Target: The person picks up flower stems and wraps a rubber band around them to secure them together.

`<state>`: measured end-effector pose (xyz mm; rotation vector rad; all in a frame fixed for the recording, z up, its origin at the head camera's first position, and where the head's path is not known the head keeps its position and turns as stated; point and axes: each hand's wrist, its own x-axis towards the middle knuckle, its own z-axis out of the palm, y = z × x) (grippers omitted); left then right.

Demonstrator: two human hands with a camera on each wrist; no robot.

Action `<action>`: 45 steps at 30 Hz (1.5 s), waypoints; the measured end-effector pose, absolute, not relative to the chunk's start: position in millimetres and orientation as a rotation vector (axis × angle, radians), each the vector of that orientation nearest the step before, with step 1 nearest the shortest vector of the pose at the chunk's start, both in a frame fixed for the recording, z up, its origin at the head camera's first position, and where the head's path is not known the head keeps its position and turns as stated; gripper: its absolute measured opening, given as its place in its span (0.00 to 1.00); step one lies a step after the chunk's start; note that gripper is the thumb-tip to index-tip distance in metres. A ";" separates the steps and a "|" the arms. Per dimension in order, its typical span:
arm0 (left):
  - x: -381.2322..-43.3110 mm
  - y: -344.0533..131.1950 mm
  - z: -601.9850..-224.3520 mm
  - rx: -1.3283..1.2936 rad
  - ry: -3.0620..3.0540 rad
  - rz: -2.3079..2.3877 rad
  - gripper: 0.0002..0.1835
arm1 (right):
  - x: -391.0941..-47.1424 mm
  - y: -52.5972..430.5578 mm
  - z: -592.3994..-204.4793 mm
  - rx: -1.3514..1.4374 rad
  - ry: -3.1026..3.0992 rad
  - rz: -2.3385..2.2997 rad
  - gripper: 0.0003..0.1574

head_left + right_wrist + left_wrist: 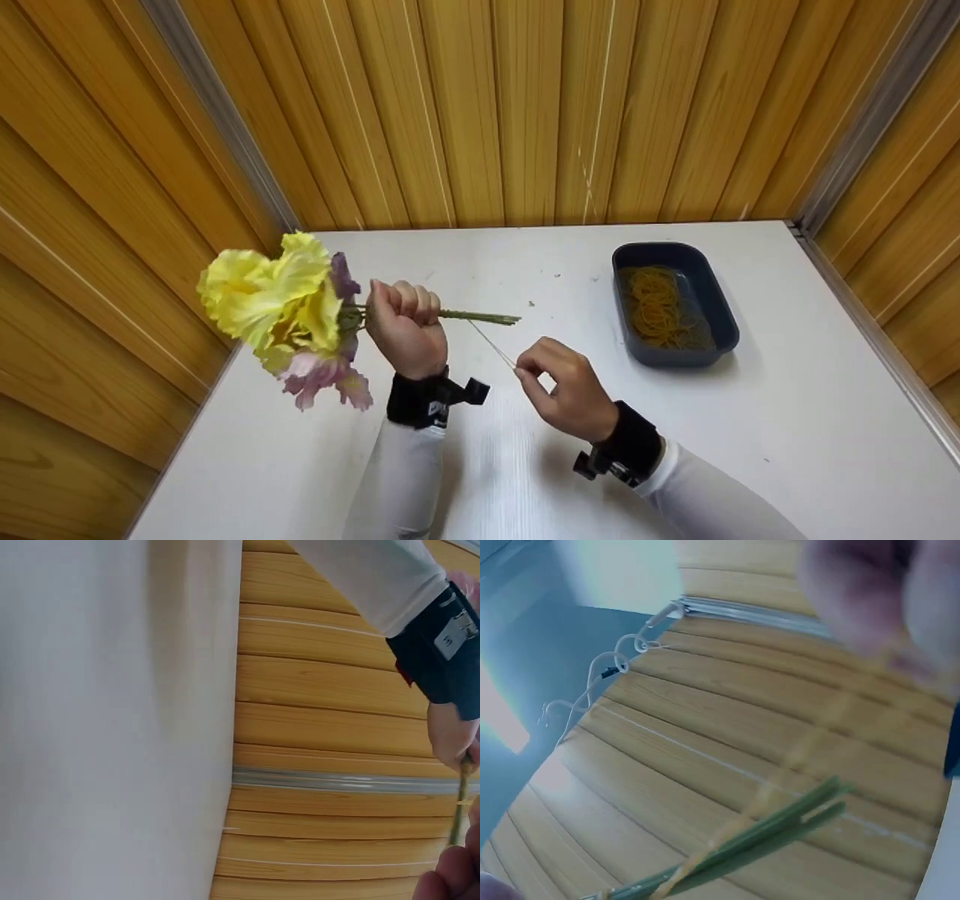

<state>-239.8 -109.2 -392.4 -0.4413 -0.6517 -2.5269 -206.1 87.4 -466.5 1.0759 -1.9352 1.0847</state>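
Note:
My left hand [405, 324] grips a bunch of artificial flowers by the green stems [480, 316]. The yellow bloom [266, 296] and a pink-purple bloom [322, 379] point left, held above the white table [787, 420]. My right hand [559, 386] pinches a tan rubber band [493, 346] stretched taut from the stems toward it. In the left wrist view the stem ends [780, 832] show with the band [795, 757] running blurred up to the right hand [885, 600]. The right wrist view catches the band [459, 802] and the left wrist strap [442, 645].
A dark blue tray [720, 311] holding several tan rubber bands [660, 307] stands on the table to the right of my hands. Wooden panel walls [480, 112] enclose the table at back and both sides.

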 end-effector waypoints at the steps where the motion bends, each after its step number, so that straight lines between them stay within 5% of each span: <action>1: -238.9 -108.2 -392.3 -0.456 -0.744 -2.494 0.26 | -204.5 91.1 -462.6 1.084 -1.932 1.055 0.10; 9: -233.9 -113.3 -391.7 -0.888 -1.217 -2.848 0.26 | -229.6 126.0 -441.9 1.034 -1.964 1.062 0.07; 13: -238.7 -115.1 -395.0 -1.123 -0.860 -3.262 0.25 | -238.7 128.8 -439.6 0.978 -2.019 1.211 0.08; 19: -244.7 -107.8 -402.4 -0.611 -0.058 -3.365 0.25 | -225.6 95.3 -461.8 0.854 -2.042 1.456 0.07; 24: -247.6 -105.2 -402.4 -0.145 -0.200 -2.951 0.26 | -223.4 80.6 -485.7 0.833 -1.962 1.262 0.09; 32: -244.0 -95.1 -399.8 -0.193 -0.749 -2.545 0.27 | -227.5 93.6 -481.4 0.822 -1.917 1.134 0.12; 45: -242.8 -93.7 -400.6 -0.135 -0.962 -2.576 0.26 | -241.6 107.1 -491.4 0.671 -2.101 1.301 0.05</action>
